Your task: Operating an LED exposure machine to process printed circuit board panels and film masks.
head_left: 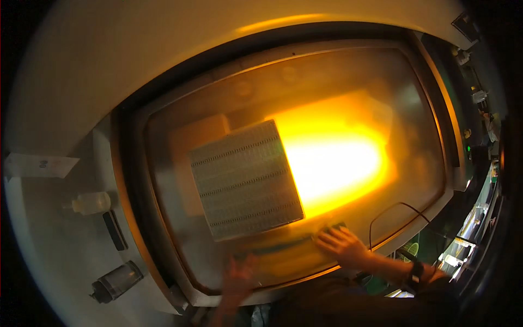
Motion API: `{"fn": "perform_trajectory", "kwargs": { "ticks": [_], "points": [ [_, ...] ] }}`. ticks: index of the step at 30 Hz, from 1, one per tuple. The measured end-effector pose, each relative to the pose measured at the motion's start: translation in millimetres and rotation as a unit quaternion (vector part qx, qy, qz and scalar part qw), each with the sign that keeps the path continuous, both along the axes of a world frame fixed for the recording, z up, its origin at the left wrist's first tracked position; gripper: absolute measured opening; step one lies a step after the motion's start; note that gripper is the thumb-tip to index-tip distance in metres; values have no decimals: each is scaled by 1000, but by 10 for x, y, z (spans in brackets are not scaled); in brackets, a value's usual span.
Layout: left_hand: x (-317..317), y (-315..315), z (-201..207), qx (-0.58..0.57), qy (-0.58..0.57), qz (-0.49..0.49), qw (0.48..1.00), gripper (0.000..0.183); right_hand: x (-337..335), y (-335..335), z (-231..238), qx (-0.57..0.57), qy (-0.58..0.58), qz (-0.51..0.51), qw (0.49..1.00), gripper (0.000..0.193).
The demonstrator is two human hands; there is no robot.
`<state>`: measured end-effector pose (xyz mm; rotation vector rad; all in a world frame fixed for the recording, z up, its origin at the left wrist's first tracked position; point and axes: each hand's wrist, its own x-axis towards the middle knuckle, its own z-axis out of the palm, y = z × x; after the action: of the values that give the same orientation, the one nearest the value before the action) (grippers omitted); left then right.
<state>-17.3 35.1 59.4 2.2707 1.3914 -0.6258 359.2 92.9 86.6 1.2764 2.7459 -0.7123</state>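
Note:
A dark green strip, blurred, stretches between my two hands along the near side of a lit panel. My right hand has its fingers bent over the strip's right end, closed on it. At the other end is my left hand, smeared by motion, so its grip cannot be made out. Just beyond the strip lies a grey rectangular sheet with rows of fine small marks, tilted on the panel. Its right edge borders a glaring yellow-white light.
The panel sits in a raised frame with a dark border. A thin black cable loops over its right near corner. Left of the frame are a pale bottle, a dark slim object and a clear dark-capped bottle.

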Motion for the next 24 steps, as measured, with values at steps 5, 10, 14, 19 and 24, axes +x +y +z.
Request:
{"fn": "perform_trajectory", "kwargs": {
  "ticks": [5, 10, 14, 19, 24],
  "points": [
    [488, 10, 263, -34, -14, 75, 997, 67, 245, -336, -21, 14, -25, -68, 997, 64],
    [386, 2187, -394, 167, -51, 151, 973, 59, 63, 1912, -680, 163, -95, -28, 982, 75],
    [40, 3979, -870, 371, -117, 72, 918, 50, -8, 3721, -778, 234, -54, -43, 970, 76],
    [42, 5064, -789, 341, -135, 60, 928, 48, 4, 4617, -837, 223, -49, -74, 971, 77],
    [465, 4708, -379, 187, -95, 158, 965, 49, 175, 4298, -1094, 276, -117, -57, 952, 85]
  ]
}}
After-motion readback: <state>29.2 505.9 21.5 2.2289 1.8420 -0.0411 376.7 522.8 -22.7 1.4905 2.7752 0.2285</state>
